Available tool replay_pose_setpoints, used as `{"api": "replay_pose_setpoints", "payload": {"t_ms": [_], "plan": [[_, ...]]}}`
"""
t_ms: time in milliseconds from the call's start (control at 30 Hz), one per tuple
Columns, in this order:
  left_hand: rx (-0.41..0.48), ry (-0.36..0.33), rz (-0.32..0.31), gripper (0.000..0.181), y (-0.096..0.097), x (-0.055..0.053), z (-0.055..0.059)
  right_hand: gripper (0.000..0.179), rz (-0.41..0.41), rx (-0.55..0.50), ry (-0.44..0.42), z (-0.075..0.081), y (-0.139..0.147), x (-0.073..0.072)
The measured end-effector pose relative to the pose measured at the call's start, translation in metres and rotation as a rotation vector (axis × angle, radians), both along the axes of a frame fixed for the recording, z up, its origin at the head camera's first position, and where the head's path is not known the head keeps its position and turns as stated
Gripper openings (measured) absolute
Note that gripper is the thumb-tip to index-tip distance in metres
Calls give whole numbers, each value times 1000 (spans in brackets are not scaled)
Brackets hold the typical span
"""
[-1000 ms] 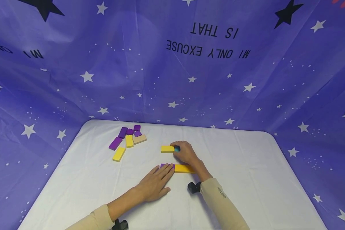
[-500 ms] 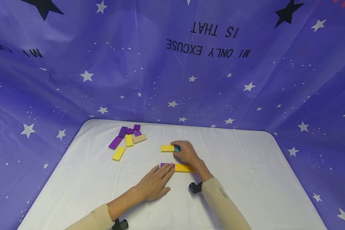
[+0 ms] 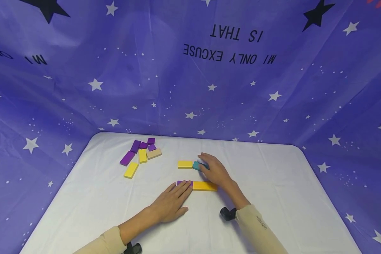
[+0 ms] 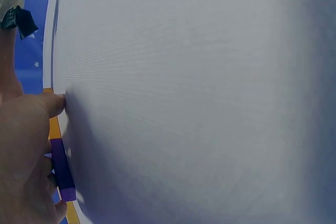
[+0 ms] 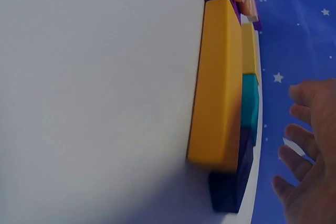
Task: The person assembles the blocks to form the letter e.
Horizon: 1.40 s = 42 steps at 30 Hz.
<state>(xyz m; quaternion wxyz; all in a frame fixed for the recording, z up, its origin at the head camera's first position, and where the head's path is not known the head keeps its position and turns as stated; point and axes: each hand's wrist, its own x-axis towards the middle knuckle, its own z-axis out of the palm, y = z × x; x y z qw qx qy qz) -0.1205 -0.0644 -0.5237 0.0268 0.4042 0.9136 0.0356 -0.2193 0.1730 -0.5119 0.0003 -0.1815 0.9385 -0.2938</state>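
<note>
My left hand (image 3: 169,204) lies with straight fingers on a purple block (image 4: 63,170), which is partly covered. Against that block's right end lies a longer orange block (image 3: 204,186). Farther back, a yellow block (image 3: 185,164) sits end to end with a teal block (image 3: 197,165), slightly angled. My right hand (image 3: 216,172) hovers at the teal block's right part, fingers spread and loose; the right wrist view shows it apart from the blocks. That view also has a dark blue or purple block (image 5: 226,192) beyond the orange one; the right hand hides it in the head view.
At the back left of the white table (image 3: 273,197) lies a loose group: several purple blocks (image 3: 127,158), a yellow block (image 3: 143,156), another yellow block (image 3: 131,170) and a tan block (image 3: 154,153). A purple starred curtain (image 3: 177,88) surrounds the table.
My right hand has let go of the teal block and shifted right, uncovering more of it. The teal block now looks slightly angled. My left hand has stayed put.
</note>
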Motion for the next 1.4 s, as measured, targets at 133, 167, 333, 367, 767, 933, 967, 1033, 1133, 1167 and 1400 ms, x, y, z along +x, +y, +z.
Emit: {"api": "replay_pose_setpoints", "payload": {"t_ms": [133,167,333,367,767,933,967,1033,1133,1167,1400], "plan": [[4,6,1,71,0,0,-1,44,-2,5,9,-1,13,6],[4,5,3,71,0,1,-1,44,-4,12,13,-1,16,8],[0,10,4,71,0,1,-2,45,-7,60,49,0,27,17],[1,13,2,71,0,1,-2,45,-4,72,66,0,29,19],[-5,2,8,71,0,1,-1,57,9,269,86,-7,47,42],[5,4,3,71,0,1,-1,57,22,327,79,-8,51,52],[6,7,1,71,0,1,0,57,26,332,78,-8,51,54],[10,13,-4,71,-1,1,0,57,30,347,80,-8,52,57],[19,17,-9,71,-1,1,0,57,39,358,79,-8,53,60],[20,15,-9,71,-1,1,0,57,41,358,79,-8,54,60],[40,-1,-10,71,0,1,1,55,54,347,102,-13,56,63]]}}
